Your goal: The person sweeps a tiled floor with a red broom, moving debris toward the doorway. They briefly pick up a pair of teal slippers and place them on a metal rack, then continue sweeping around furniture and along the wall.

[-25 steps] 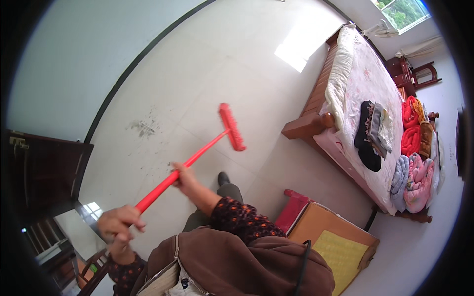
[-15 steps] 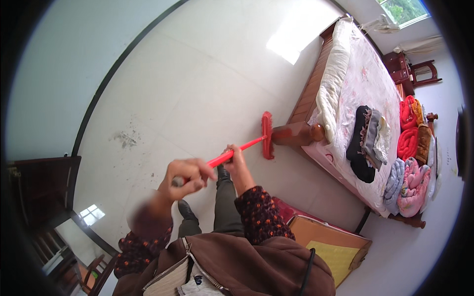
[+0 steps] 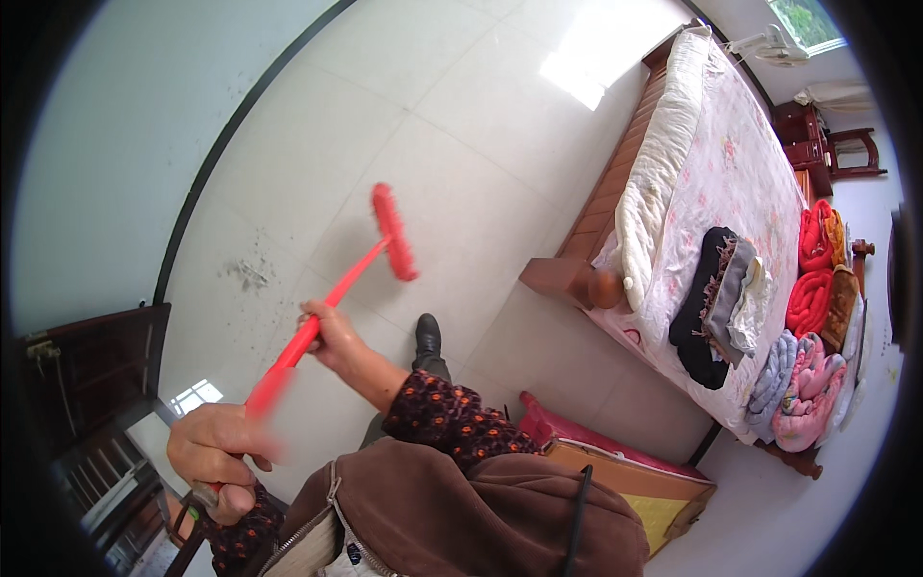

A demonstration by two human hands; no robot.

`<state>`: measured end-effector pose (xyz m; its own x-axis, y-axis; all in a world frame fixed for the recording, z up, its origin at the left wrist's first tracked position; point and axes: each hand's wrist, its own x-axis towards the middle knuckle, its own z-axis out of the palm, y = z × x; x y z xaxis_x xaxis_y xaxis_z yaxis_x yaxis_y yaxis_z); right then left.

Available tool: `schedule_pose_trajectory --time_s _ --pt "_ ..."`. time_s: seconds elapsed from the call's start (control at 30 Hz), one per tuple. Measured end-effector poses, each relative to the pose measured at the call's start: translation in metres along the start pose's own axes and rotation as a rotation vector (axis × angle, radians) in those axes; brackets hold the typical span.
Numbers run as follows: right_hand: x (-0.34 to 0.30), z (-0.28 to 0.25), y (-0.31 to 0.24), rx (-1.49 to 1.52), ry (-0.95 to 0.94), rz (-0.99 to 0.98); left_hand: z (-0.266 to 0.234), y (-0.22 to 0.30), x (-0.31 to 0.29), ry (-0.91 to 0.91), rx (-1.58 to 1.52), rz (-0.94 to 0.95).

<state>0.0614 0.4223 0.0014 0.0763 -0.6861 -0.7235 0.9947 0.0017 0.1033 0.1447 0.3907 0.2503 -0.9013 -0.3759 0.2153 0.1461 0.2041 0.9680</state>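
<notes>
I hold a red broom [image 3: 351,273] slantwise across my body with both hands. My left hand [image 3: 216,452] is closed round the top end of the handle, at the lower left. Farther down the handle, my right hand [image 3: 332,337] grips it. The broom's red bristled head [image 3: 394,233] is in front of my feet, slightly blurred; whether it touches the floor I cannot tell. Left of the head, a patch of grey dirt and crumbs [image 3: 248,273] lies on the pale tiled floor [image 3: 461,163].
On the right stands a wooden bed [image 3: 615,183] with folded clothes [image 3: 716,298] and rolled blankets [image 3: 812,298] on it. Flattened cardboard [image 3: 615,476] is at my right side. A dark wooden door [image 3: 96,375] is at the left. My shoe [image 3: 428,337] is near the broom head.
The broom head has swung left, away from the bed's corner post toward the dirt patch. Both hands have moved left with the handle, the left one also lower.
</notes>
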Motion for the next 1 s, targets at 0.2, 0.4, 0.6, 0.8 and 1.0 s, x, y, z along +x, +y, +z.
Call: schedule_pose_trajectory --time_s 0.2,0.4,0.6,0.8,1.0 --pt "0.010 -0.101 -0.099 -0.173 0.209 -0.320 0.047 -0.096 -0.029 0.182 -0.032 -0.162" --pt "0.047 -0.156 -0.076 -0.184 0.286 -0.210 0.052 -0.139 -0.060 0.252 -0.223 -0.150" --pt "0.059 -0.073 0.091 -0.061 0.004 0.119 0.001 -0.028 -0.104 0.301 0.103 -0.229" --pt "0.030 -0.028 0.114 -0.080 -0.225 0.231 0.004 0.008 -0.099 0.179 0.223 0.054" --pt "0.012 -0.021 -0.003 -0.167 -0.067 -0.085 0.023 -0.009 -0.038 0.235 0.054 0.117"
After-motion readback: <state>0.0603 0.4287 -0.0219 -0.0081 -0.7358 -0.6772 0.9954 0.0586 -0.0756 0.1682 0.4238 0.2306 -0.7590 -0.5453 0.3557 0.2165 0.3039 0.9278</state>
